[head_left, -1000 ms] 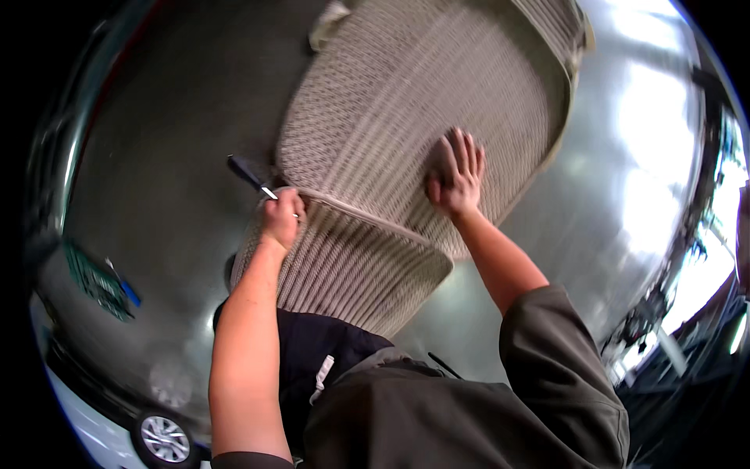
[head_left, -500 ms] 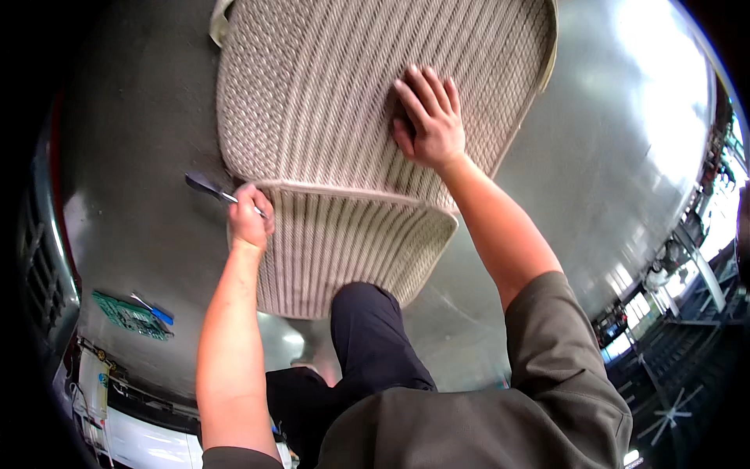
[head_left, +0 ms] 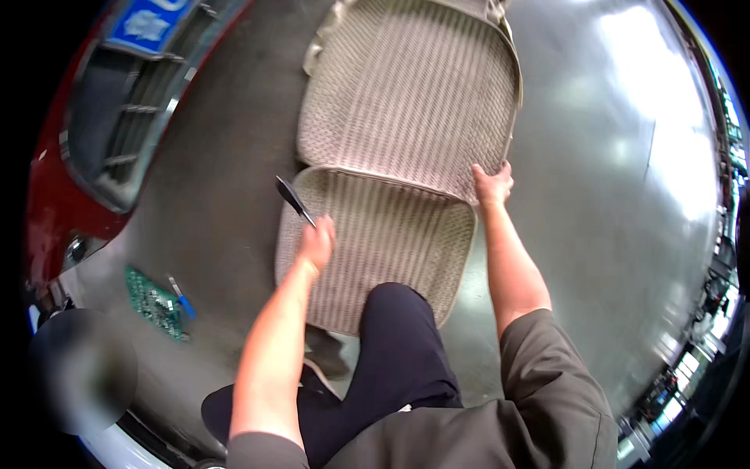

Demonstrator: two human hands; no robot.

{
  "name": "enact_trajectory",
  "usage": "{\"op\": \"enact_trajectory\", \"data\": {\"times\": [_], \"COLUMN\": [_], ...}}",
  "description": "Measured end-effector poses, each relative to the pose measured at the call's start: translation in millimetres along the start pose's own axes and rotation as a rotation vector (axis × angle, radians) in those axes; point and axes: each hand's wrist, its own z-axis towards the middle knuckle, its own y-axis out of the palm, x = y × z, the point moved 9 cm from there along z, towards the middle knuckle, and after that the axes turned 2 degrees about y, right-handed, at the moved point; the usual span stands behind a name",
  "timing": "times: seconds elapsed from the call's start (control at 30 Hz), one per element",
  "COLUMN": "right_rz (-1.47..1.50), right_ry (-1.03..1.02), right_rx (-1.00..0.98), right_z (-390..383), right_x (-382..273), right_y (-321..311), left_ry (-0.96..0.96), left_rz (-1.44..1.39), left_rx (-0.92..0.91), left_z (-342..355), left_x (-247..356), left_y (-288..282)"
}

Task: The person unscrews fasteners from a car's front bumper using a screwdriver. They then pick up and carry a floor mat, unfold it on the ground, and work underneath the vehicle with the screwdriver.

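Note:
A beige woven seat cushion (head_left: 414, 102) in two joined sections lies on the floor in front of me. My left hand (head_left: 316, 244) is closed round a slim tool (head_left: 291, 195) with a wide black end and a silvery shank. That black end points up and away, over the left edge of the lower section. On the right, my right hand (head_left: 492, 186) grips the cushion's edge close to the seam between the sections, its thumb on the woven face. My knee, in dark trousers (head_left: 398, 328), is over the near part of the lower section.
A green circuit board (head_left: 156, 303) and a blue-handled screwdriver (head_left: 184, 303) lie on the floor at the left. Farther left stands the front of a red car (head_left: 55, 195) with a blue plate (head_left: 150, 23). A white vehicle part (head_left: 129, 447) shows at the lower left.
My right hand has moved from flat on the upper section to its right edge near the seam. The left hand, with the tool, has shifted inward over the lower section. The view has swung left.

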Motion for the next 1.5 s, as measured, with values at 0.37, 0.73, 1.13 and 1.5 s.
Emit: {"op": "enact_trajectory", "data": {"times": [0.37, 0.73, 1.13, 1.5], "right_rz": [0.751, 0.91, 0.803, 0.572], "right_ry": [-0.084, 0.253, 0.098, -0.623], "right_rx": [-0.596, -0.934, -1.041, -1.112], "right_z": [-93.1, -384.0, -638.5, -1037.6], "right_x": [-70.2, -60.1, -72.0, -133.1], "right_y": [-111.6, -129.4, -358.7, -567.4], "left_ry": [0.394, 0.818, 0.078, -0.777], "left_rz": [0.213, 0.225, 0.04, -0.909], "left_rx": [-0.059, 0.005, 0.514, 1.249], "left_z": [-328.1, -441.9, -778.3, -1297.4], "left_x": [92.7, 114.9, -12.3, -430.7], "left_y": [-189.1, -166.2, -241.8, -196.1]}}
